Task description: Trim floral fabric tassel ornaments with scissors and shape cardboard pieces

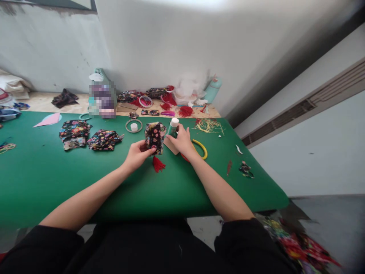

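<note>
My left hand (pixel 137 153) pinches a black floral fabric piece (pixel 155 137) between thumb and fingers, held up over the table. A red tassel (pixel 158 164) shows just below the fabric; whether it is attached I cannot tell. Close by on the right, my right hand (pixel 182 137) is closed around a small green bottle with a white cap (pixel 174 122), tilted slightly. Beneath that hand lies a tan piece of card (pixel 171 146). A curved yellow handle (pixel 203 147) and a bit of red stick out beside my wrist, the rest hidden.
Green-topped table (pixel 114 190). Floral cloth piles (pixel 74 133) lie left. A grey ring (pixel 134 126) surrounds a white cap. Pale yellow strings (pixel 209 126) and fabric scraps (pixel 245 170) lie right. Tassels, folded fabric and a teal bottle (pixel 213 90) line the wall.
</note>
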